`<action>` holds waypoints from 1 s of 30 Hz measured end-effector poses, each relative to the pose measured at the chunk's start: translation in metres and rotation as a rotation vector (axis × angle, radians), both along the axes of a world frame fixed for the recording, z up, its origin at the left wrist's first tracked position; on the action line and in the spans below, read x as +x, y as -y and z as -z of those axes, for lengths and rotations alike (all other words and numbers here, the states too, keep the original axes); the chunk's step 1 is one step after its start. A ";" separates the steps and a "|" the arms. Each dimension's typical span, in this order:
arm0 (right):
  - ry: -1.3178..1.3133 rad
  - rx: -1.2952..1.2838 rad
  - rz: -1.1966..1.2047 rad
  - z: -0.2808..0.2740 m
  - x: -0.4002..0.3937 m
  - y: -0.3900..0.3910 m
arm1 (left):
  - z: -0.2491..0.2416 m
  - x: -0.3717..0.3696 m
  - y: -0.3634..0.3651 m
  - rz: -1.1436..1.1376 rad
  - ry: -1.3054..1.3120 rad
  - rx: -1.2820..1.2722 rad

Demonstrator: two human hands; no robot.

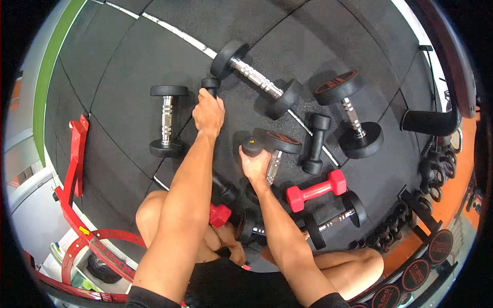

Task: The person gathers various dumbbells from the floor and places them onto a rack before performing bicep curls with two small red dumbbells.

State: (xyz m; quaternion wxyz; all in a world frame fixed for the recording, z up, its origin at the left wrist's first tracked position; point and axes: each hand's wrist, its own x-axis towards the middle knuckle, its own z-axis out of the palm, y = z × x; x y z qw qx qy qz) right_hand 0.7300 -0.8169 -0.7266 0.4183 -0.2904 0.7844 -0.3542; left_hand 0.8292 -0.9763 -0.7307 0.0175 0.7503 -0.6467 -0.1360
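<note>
My left hand [207, 114] is wrapped round a small black dumbbell [210, 83], whose near part is hidden by the fingers. Closer to my body, my right hand [255, 164] grips another black dumbbell [251, 146] with a yellow mark on its upper end. Right beside that hand is a chrome-handled dumbbell [275, 167] with red print on its end. Left of my left hand, a chrome-handled dumbbell [167, 120] lies on the mat. A longer chrome-handled dumbbell [257, 78] lies beyond both hands.
To the right lie a slim black dumbbell [317, 143], a red dumbbell [316, 191] and a large chrome-handled dumbbell [353, 118]. Another chrome-handled dumbbell [336, 222] lies by my right leg. A red metal frame [77, 159] stands left; a weight rack [418, 215] stands right.
</note>
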 end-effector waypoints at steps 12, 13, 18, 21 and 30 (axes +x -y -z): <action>-0.016 -0.064 -0.041 -0.007 -0.004 -0.004 | -0.050 0.016 -0.040 -0.354 -0.805 0.133; -0.039 -0.102 -0.032 -0.011 -0.004 -0.004 | -0.062 0.015 -0.048 -0.413 -0.844 0.145; 0.029 -0.232 -0.138 -0.070 -0.014 -0.018 | -0.118 0.024 -0.089 -0.547 -1.007 0.206; 0.090 -0.240 -0.098 -0.116 -0.018 -0.041 | -0.176 0.020 -0.124 -0.455 -1.023 0.347; 0.120 -0.212 0.146 -0.351 -0.065 -0.159 | -0.411 -0.034 -0.243 -0.304 -1.039 0.618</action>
